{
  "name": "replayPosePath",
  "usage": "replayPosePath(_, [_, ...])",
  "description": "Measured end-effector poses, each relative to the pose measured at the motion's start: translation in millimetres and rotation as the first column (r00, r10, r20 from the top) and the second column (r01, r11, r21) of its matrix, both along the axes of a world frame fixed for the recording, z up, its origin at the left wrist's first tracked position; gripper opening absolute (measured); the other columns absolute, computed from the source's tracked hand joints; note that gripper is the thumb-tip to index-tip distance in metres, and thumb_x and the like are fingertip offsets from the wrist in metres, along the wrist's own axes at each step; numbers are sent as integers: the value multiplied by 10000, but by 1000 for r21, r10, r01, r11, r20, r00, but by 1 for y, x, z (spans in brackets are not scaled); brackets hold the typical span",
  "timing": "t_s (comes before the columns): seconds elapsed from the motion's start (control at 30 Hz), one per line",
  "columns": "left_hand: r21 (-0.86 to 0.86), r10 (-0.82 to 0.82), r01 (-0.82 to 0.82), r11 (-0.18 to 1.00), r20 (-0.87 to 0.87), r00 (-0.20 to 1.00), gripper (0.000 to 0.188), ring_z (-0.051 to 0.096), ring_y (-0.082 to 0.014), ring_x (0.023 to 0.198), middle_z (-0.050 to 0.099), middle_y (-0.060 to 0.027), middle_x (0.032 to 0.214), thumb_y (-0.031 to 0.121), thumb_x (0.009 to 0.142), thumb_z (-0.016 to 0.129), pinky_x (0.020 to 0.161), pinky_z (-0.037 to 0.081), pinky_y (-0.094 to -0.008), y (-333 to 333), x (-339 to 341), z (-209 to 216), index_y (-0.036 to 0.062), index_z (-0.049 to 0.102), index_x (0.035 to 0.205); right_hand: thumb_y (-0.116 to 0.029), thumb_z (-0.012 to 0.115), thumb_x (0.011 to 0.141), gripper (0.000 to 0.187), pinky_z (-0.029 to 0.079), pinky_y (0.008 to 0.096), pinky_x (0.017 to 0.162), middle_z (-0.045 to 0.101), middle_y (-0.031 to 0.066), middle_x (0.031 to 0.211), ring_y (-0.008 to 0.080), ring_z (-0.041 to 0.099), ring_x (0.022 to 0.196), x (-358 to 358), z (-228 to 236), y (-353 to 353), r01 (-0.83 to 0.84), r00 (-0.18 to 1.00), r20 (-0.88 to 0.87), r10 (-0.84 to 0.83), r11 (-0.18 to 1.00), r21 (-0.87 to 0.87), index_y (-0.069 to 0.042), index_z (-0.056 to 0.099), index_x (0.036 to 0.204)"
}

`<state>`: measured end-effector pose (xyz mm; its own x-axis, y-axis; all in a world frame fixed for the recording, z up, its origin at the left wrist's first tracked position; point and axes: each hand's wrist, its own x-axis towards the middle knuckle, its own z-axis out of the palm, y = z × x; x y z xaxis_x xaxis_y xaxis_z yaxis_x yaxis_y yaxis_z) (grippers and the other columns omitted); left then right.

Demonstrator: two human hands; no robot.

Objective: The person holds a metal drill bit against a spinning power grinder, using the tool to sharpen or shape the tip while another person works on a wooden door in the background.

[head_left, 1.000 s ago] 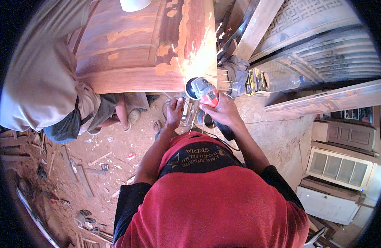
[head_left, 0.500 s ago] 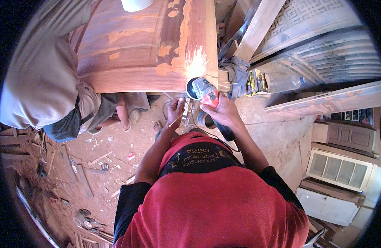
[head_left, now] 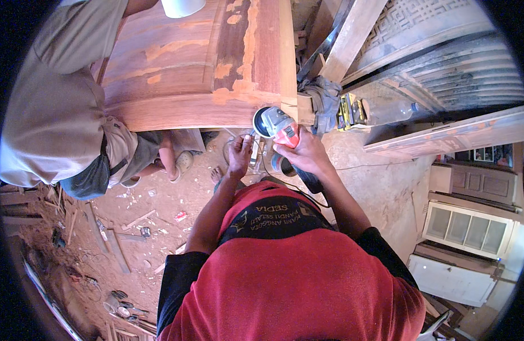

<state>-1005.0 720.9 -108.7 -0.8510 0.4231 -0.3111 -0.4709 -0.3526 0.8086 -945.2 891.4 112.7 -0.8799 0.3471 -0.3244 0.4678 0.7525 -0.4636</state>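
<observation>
My right hand (head_left: pixel 308 152) is wrapped round the red and grey body of an angle grinder (head_left: pixel 284 129). The grinder's disc end lies by the near edge of a reddish wooden panel (head_left: pixel 176 62), close to its right corner. No sparks show at the disc now. My left hand (head_left: pixel 239 154) is closed, thumb and fingers pinched, just left of the disc and below the panel's edge. Whatever it pinches is too small to make out. Orange filler patches (head_left: pixel 239 88) mark the panel.
Another person (head_left: pixel 69 96) in a grey shirt stands at the left of the panel. A white container (head_left: pixel 182 7) sits at its far side. Grey cloth (head_left: pixel 321 99), a yellow-black box (head_left: pixel 351 112) and a clear bottle (head_left: pixel 395 112) lie right. Wood scraps (head_left: pixel 117 250) litter the floor.
The bright orange sparks at the disc have stopped. My hands and the grinder have barely moved. The other person's forearm now shows at the top left, over the panel.
</observation>
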Motion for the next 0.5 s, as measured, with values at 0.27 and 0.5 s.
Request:
replayPosePath(0.27, [-80,-28,27,996,-18,999,216,364,-23,624,458,75,727,251,1067,544,544,301,-214,1,-2,19,77,617,961,-587,753,786,760,567,489,828,711,270,976,435,705,953,-11,-20,32,90,988,-132,-83,995,47,49,574,1160])
replayPosePath(0.5, [-52,-132,137,989,99,986,288,314,-41,524,390,79,658,330,1078,506,478,287,-231,-7,-5,15,99,593,928,-328,825,819,428,555,363,833,752,129,990,230,729,914,13,9,41,136,861,-423,-282,929,-344,-39,671,1094])
